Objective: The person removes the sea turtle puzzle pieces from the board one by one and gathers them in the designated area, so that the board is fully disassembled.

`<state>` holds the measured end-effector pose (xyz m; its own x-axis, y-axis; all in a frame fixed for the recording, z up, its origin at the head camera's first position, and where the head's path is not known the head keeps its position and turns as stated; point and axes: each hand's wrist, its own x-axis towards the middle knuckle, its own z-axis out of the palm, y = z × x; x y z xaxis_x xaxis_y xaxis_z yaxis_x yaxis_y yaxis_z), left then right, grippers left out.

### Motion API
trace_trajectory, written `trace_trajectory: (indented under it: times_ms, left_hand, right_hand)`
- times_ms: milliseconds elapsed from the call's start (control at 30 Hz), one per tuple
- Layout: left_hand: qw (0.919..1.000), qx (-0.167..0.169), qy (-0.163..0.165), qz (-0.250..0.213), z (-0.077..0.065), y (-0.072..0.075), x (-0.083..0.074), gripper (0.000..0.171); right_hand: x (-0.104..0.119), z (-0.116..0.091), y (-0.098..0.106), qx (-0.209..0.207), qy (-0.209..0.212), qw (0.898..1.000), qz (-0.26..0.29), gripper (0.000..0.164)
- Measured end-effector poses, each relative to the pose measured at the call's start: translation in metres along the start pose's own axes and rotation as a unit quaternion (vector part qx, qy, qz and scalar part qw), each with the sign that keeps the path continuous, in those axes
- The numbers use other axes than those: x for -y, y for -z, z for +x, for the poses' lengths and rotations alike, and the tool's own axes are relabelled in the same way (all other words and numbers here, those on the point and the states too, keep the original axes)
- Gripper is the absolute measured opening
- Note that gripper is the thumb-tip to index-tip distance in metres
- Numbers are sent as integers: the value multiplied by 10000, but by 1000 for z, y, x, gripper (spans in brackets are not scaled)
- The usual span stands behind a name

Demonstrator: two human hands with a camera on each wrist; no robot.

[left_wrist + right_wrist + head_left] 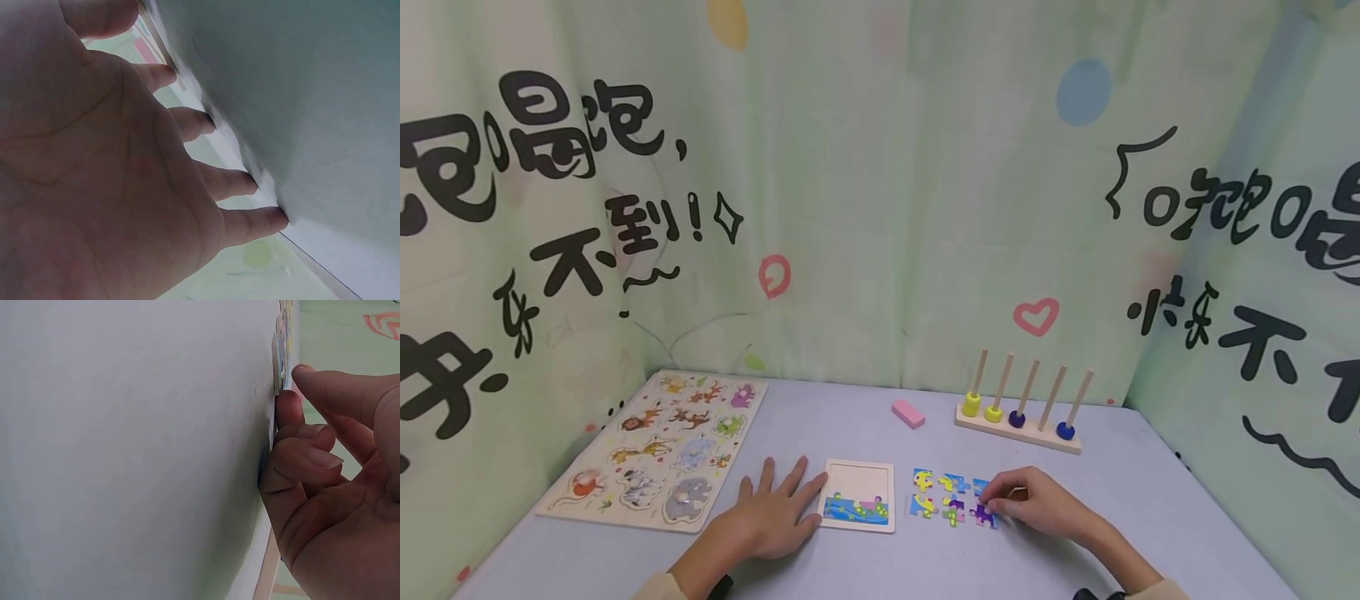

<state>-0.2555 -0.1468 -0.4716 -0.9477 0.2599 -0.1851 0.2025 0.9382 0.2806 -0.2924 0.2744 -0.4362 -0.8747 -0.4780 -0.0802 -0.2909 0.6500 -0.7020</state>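
My left hand (775, 518) rests on the table with fingers spread, its thumb and index fingertip right at the left edge of a small wooden puzzle tray (854, 471). Blue, green and pink jigsaw pieces (854, 510) lie along the tray's near side; the upper part shows bare wood. Right of the tray, several loose jigsaw pieces (922, 505) lie in rows. My right hand (1033, 502) is at the rightmost ones, fingertips over a purple jigsaw piece (982, 517). In the right wrist view, the thumb (312, 381) stands apart from the index finger, and the other fingers are curled.
A large wooden animal puzzle board (651, 454) lies at the left. Behind the tray is a pink block (908, 414). At the back right stands a wooden peg stand (1018, 432) with yellow and blue beads. Printed curtains (880, 208) enclose the table (880, 567).
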Motion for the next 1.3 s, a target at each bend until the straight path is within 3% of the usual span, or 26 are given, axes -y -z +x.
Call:
trace_trajectory:
  times_ms: [567,833,1167,1300]
  left_hand:
    - [10000,7,6,-58,4,-3,3,63]
    - [10000,-27,-53,-14,4,-2,3,63]
    - [9999,131,52,-61,-10,16,-12,63]
    - [9999,126,50,-49,-8,12,-9,63]
  right_hand:
    - [8,8,-8,-349,73,9992,-194,9]
    - [24,22,-19,-394,310,9986,-137,10]
    - [46,42,-39,-274,622,9977,-7,11]
    - [56,50,-48,-145,629,9978,160,11]
